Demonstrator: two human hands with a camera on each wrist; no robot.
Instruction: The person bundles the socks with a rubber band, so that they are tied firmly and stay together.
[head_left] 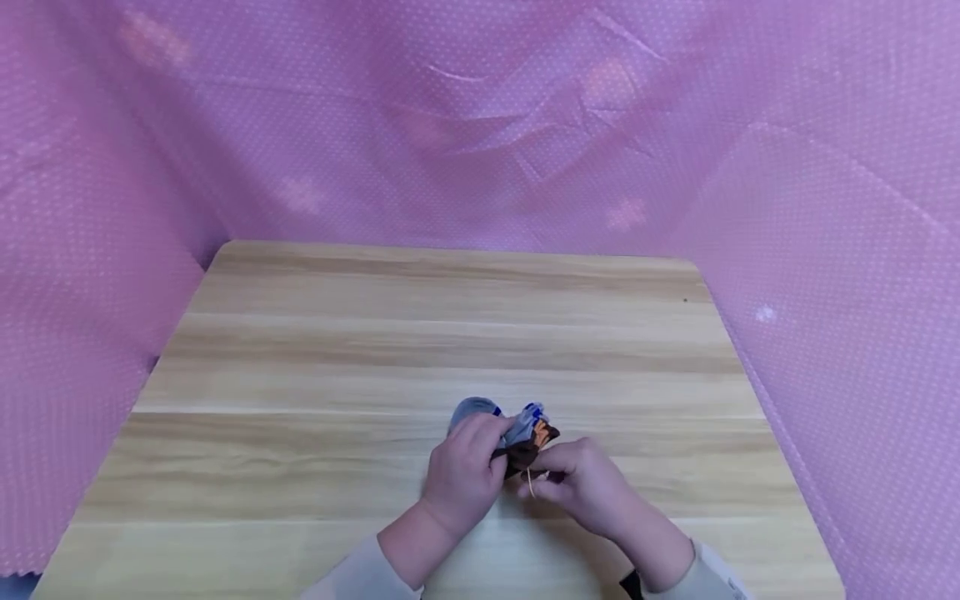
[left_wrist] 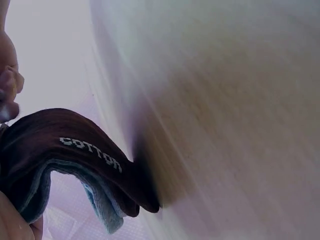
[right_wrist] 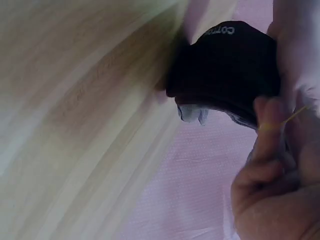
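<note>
A folded bundle of socks is gripped at its middle by my left hand [head_left: 465, 467], just over the table. Its outer sock [left_wrist: 65, 131] is dark brown with "COTTON" in pale letters, and a grey-blue sock [left_wrist: 102, 202] shows beneath it in the left wrist view. Blue and orange patches [head_left: 538, 429] appear at the bundle's bunched end in the head view. Close by on the right, my right hand [head_left: 596, 487] holds a thin yellowish rubber band [right_wrist: 295, 114], looped over its fingers and drawn taut beside the bunched socks. Part of the bundle is hidden behind my left fingers.
The bundle and both hands are over the near part of a wood-grain table [head_left: 420, 333]. Pink dotted cloth [head_left: 480, 150] hangs behind the table and along both sides. A small dark speck [head_left: 685, 300] marks the far right of the tabletop.
</note>
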